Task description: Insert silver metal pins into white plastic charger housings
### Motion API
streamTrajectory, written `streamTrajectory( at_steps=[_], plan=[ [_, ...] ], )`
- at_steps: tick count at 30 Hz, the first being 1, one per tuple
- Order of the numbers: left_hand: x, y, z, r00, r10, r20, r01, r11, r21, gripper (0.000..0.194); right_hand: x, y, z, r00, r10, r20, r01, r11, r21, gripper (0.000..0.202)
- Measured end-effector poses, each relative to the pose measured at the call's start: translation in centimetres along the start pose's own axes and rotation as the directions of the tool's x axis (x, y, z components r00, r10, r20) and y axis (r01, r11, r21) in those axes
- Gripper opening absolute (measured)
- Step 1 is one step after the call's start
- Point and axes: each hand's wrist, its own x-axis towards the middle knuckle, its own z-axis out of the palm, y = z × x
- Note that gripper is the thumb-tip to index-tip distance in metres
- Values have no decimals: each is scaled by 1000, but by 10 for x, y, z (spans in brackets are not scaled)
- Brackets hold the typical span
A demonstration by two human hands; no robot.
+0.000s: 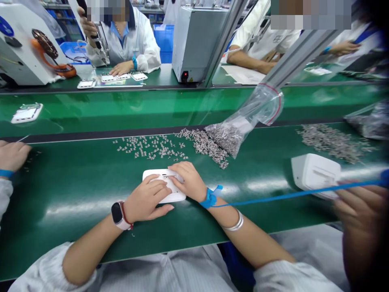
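Observation:
A flat white plastic housing [170,196] lies on the green work surface, under both hands. My left hand [149,197] rests on its left part, fingers spread across the top, the thumb apart near its lower edge. My right hand [189,181] is at the upper right of the housing, thumb and fingers pressed together around something too small to make out. Just beyond are scattered small metal parts [152,147] and a denser pile of them [206,147]. A clear plastic bag [229,136] full of metal parts leans beside that pile.
At the right, a co-worker's hand [361,202] is by another white housing [322,172], below more metal parts [334,142]. A blue cord [273,197] runs right from my right wrist. A neighbour's hand [13,155] is at far left; a green conveyor [121,109] lies beyond.

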Motion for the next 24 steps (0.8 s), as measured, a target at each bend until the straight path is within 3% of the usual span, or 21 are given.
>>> streamTrajectory(
  at_steps=[8,11,14,16,19,21,24],
  plan=[
    [0,0,1,999,-15,-29,14,998,-61,21,3,-3,0,1000,3,28,-3,1000,-12,15],
    [0,6,3,995,-73,-65,71,997,-42,14,4,-3,-5,999,17,41,-17,1000,-2,21],
    [-10,16,1,972,-187,-141,193,981,26,9,-2,14,-30,995,93,-37,-96,993,-72,29],
    [-29,19,-3,948,-251,-196,271,959,80,6,-19,39,-60,965,168,-202,-206,961,-184,29],
    [-74,16,-18,901,-337,-275,397,895,204,6,-67,91,-117,827,266,-495,-479,794,-373,33],
    [-108,8,-33,869,-378,-319,471,830,300,6,-110,128,-151,692,325,-645,-669,625,-402,41],
    [-149,-7,-54,814,-411,-410,573,683,453,12,-168,165,-180,500,500,-707,-853,427,-302,51]
  ],
)
